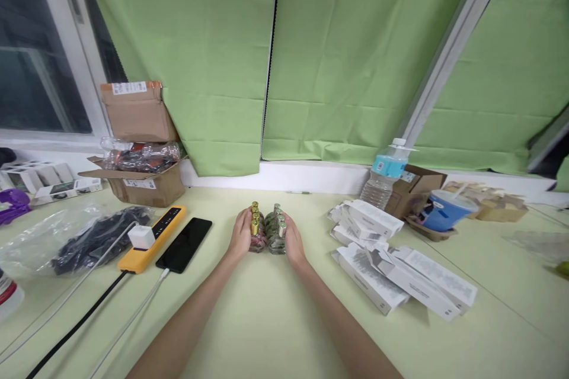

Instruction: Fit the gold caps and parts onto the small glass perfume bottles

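No lettering is legible at this size: a white label marks the brown carton (136, 112) at upper left, a blue band wraps the ribbed clear plastic bottle (377, 188) at right, and fine dark print lines the smooth white boxes (418, 281) at lower right. In the centre of the frame, two rows of small rounded bottles, probably glass, stand on the pale table (275, 320): shiny gold-capped bottles (256, 228) and duller silver-capped bottles (277, 231). The left hand (241, 232) and right hand (294, 241) flank them, extended fingers held together along the rows' outer sides.
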The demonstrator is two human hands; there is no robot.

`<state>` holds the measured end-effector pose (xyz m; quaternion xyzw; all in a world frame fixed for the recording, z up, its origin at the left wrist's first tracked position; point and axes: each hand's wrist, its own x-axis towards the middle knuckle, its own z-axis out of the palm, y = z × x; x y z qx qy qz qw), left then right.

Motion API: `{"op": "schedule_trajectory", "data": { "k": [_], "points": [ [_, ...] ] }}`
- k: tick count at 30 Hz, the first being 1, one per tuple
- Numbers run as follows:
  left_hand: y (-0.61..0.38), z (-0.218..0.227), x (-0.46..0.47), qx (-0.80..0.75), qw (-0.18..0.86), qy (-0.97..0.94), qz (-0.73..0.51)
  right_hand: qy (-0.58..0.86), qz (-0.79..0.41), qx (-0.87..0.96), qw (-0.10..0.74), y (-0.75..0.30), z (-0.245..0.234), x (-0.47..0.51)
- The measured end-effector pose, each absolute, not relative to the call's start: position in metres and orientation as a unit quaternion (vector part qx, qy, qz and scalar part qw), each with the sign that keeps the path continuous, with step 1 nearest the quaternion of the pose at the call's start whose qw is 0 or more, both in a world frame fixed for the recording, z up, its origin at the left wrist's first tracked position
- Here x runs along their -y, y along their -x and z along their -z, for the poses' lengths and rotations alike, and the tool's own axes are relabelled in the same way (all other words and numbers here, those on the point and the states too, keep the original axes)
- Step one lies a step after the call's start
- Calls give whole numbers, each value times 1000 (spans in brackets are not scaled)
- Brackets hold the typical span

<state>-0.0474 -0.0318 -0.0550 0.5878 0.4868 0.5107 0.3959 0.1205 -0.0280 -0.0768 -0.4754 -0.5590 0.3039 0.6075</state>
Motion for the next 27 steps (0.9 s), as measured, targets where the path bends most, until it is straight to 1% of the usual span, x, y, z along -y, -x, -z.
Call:
{"op": "schedule_trajectory", "data": {
  "k": [1,3,5,8,13,17,19,23,27],
  "points": [
    [47,61,27,-474,369,-577,-553,478,-305,559,605,-121,77,27],
    [46,73,19,-454,335,-568,-600,485,-306,561,597,-121,78,26],
    [45,79,17,-444,328,-570,-609,489,-304,563,592,-120,77,28],
    [48,77,22,-437,330,-576,-607,498,-317,555,586,-120,72,34],
    [70,62,38,-398,374,-621,-562,486,-347,597,536,-136,65,41],
    [83,56,46,-353,476,-632,-499,422,-375,666,487,-155,68,40],
    [84,56,50,-336,510,-635,-473,412,-367,699,455,-159,70,39],
    [78,56,52,-338,492,-637,-488,443,-315,726,421,-156,71,41],
    [77,54,50,-343,460,-644,-507,445,-325,718,426,-154,66,42]
  ]
}}
